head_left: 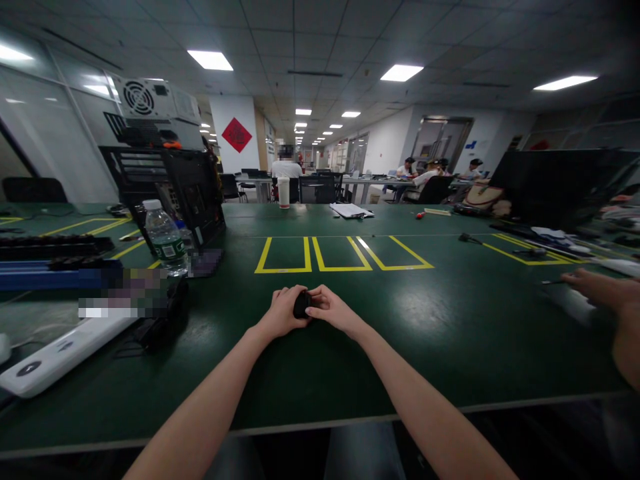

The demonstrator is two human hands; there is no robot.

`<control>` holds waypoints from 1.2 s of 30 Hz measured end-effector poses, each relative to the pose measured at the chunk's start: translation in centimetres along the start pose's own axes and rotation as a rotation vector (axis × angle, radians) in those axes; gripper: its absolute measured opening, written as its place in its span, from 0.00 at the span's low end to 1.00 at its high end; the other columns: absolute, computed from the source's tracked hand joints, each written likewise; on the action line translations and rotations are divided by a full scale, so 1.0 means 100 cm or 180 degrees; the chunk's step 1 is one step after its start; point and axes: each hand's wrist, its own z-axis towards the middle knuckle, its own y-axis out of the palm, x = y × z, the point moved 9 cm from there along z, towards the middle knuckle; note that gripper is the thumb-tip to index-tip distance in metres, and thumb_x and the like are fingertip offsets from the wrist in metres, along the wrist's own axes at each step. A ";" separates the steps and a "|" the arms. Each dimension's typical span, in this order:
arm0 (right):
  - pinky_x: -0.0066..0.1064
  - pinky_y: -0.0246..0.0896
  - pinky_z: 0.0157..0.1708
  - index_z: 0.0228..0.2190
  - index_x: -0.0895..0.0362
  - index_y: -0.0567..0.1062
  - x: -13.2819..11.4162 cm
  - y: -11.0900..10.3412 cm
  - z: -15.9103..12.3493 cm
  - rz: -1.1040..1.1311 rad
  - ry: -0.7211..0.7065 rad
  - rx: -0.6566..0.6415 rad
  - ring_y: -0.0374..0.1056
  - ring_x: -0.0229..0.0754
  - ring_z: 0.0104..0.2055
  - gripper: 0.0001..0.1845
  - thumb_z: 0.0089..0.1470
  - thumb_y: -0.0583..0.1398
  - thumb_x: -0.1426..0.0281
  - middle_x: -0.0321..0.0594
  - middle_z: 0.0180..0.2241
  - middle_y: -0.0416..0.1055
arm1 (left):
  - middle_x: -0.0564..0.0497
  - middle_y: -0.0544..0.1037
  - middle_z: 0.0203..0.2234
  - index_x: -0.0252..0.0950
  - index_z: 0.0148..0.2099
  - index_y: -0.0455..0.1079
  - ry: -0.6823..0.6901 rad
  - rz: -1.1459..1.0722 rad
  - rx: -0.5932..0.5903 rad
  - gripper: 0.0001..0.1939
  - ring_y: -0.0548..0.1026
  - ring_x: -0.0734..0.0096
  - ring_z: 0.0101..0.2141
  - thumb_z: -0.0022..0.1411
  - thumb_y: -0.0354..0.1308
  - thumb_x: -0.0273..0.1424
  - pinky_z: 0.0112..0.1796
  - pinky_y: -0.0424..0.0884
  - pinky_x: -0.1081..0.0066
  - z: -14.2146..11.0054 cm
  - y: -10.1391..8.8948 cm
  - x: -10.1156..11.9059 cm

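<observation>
Between my two hands is a small black rounded object (302,305), mostly covered by fingers, so I cannot make out its kind. My left hand (283,311) wraps round it from the left, fingers curled over the top. From the other side my right hand (330,309) grips it, thumb and fingertips pressed against its edge. Both hands are low over the green table (350,373), in front of three yellow tape outlines (342,269). Whether the object rests on the table I cannot tell.
A water bottle (167,240) and a black computer case (193,193) stand on the left, with a white power strip (65,357) nearer. A clipboard (351,211) and white cup (284,193) are at the far edge. Another person's hand (590,285) reaches in from the right.
</observation>
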 end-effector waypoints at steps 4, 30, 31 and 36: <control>0.37 0.61 0.40 0.35 0.56 0.64 0.001 -0.002 0.001 -0.0080 -0.0027 0.0137 0.64 0.40 0.40 0.13 0.46 0.57 0.64 0.38 0.37 0.66 | 0.50 0.67 0.40 0.40 0.49 0.55 0.0025 -0.0027 -0.0010 0.29 0.65 0.61 0.39 0.43 0.60 0.34 0.42 0.56 0.62 0.000 -0.003 0.004; 0.37 0.58 0.44 0.37 0.56 0.65 -0.003 -0.001 -0.001 0.0036 0.0037 0.0014 0.62 0.41 0.45 0.18 0.41 0.61 0.71 0.39 0.42 0.64 | 0.50 0.67 0.39 0.40 0.49 0.55 -0.0001 -0.0034 -0.0042 0.29 0.65 0.60 0.40 0.43 0.60 0.34 0.42 0.55 0.62 -0.001 -0.002 0.002; 0.38 0.58 0.44 0.37 0.56 0.65 -0.004 -0.001 -0.002 0.0036 0.0022 0.0017 0.62 0.41 0.45 0.19 0.40 0.61 0.72 0.38 0.42 0.63 | 0.50 0.67 0.39 0.40 0.49 0.56 0.0000 -0.0038 -0.0042 0.29 0.65 0.60 0.40 0.44 0.60 0.34 0.42 0.55 0.62 -0.001 -0.002 0.002; 0.38 0.59 0.42 0.35 0.55 0.65 -0.008 -0.003 -0.005 -0.0015 0.0025 0.0122 0.64 0.40 0.41 0.13 0.44 0.58 0.66 0.38 0.40 0.64 | 0.50 0.68 0.39 0.40 0.48 0.56 -0.0034 -0.0054 -0.0011 0.29 0.65 0.60 0.40 0.43 0.60 0.34 0.42 0.55 0.62 0.000 -0.002 0.002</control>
